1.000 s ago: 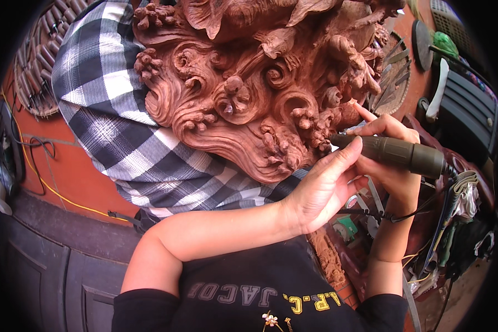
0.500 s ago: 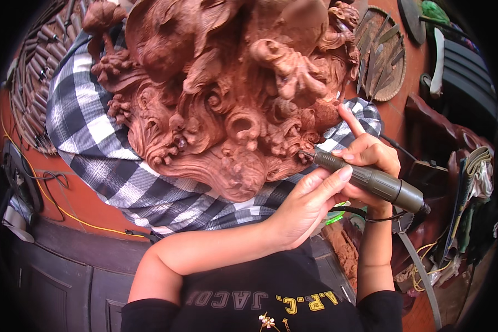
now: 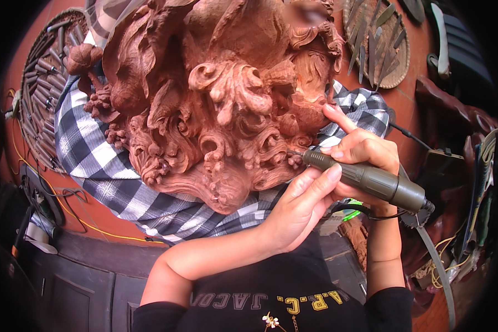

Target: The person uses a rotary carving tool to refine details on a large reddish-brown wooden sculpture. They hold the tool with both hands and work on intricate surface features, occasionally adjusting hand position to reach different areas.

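Observation:
A large reddish-brown wood carving (image 3: 221, 177), covered in deep curls, folds and small rounded knobs, rests on black-and-white checked cloth. Both of my hands are on a dark olive rotary carving handpiece (image 3: 365, 180), tilted with its thin bit against the carving's lower right part. My right hand (image 3: 368, 152) is wrapped round the grip, its index finger stretched out to the carving's edge. From below, my left hand (image 3: 301, 207) steadies the same handpiece, thumb laid along its front; its other fingers are partly hidden behind it. A black cable runs beneath the tool.
At left, a round basket (image 3: 41, 105) holds many wooden-handled chisels. Another woven tray (image 3: 401, 61) at upper right carries flat files or blades. A yellow cord (image 3: 66, 207) crosses the red tiled floor. Dark polished wood (image 3: 454, 110) stands at right, by a hanging bundle of cloth.
The whole view has shifted, and the carving now appears tilted differently and a little farther left. The bit has moved slightly left along the carved detail; both hands keep their hold.

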The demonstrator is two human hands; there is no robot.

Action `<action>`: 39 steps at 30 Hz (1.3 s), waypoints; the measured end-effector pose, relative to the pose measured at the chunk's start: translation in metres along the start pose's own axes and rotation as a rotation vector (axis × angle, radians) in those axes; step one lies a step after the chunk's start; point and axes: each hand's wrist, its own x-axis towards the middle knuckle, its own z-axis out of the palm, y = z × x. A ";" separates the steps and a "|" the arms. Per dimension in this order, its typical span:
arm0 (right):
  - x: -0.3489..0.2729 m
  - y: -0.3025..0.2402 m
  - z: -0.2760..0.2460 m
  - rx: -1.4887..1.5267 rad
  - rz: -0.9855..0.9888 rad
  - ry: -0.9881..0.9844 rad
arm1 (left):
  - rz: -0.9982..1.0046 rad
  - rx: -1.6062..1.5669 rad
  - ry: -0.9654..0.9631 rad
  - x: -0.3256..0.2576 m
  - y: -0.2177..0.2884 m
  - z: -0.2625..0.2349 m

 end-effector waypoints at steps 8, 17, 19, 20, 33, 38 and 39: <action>0.001 -0.005 -0.003 -0.074 -0.036 -0.014 | -0.051 0.011 0.010 -0.004 0.004 0.003; -0.024 -0.059 0.026 -0.281 0.200 0.225 | -0.328 0.284 -0.074 -0.022 0.031 0.011; -0.026 -0.066 0.033 -0.265 0.282 0.266 | -0.353 0.327 -0.026 -0.022 0.035 0.020; -0.029 -0.063 0.037 -0.244 0.298 0.287 | -0.395 0.354 -0.026 -0.023 0.037 0.017; -0.020 -0.047 0.064 -0.134 0.362 0.481 | -0.458 0.373 -0.024 -0.023 0.044 0.001; -0.015 -0.047 0.056 -0.129 0.409 0.368 | -0.392 0.349 0.042 -0.025 0.036 0.004; -0.015 -0.046 0.054 -0.122 0.420 0.363 | -0.329 0.321 0.078 -0.022 0.031 0.013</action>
